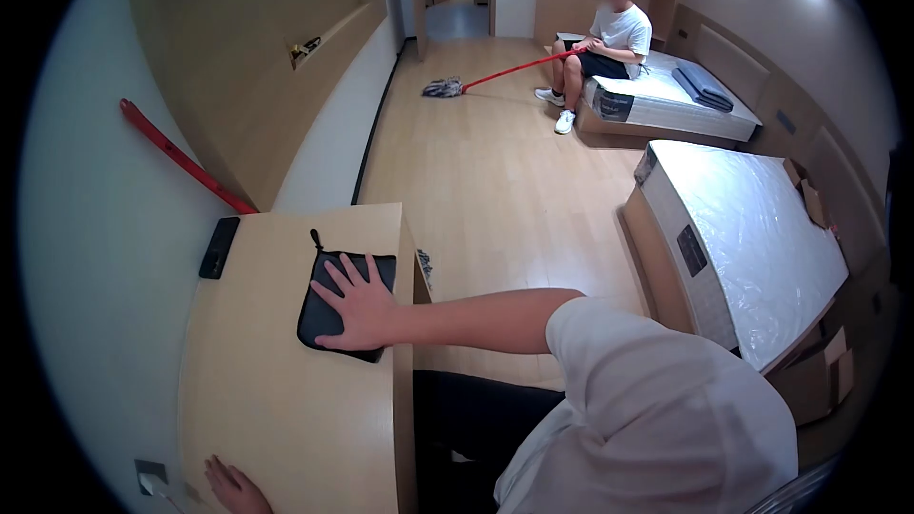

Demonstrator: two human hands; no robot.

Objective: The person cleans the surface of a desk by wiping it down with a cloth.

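1. The right hand (362, 309) lies palm down with fingers splayed, grasping nothing, on a flat, dark grey fabric pouch with black trim and a wrist loop (347, 297).
2. The left hand (236, 488), cut off by the frame's lower edge, has its fingers extended; no held thing shows.
3. The pouch rests on a pale wood-grain desk (295, 428), just beside its front edge. Steady, even, downward pressure through the whole palm seems best; dragging outward could tip it over that edge.
4. The pouch looks closed; its contents, if any, cannot be told.
5. Against the wall, near the pouch, stands a black rectangular object (220, 248), with a curved red pole (181, 154) beyond.
6. Farther right, a brown cardboard box with raised flaps (817, 376) sits beside a plastic-wrapped white mattress (752, 238); its inside is hidden.
7. Across the room, a seated person (624, 30) holds a red-handled mop (514, 69).
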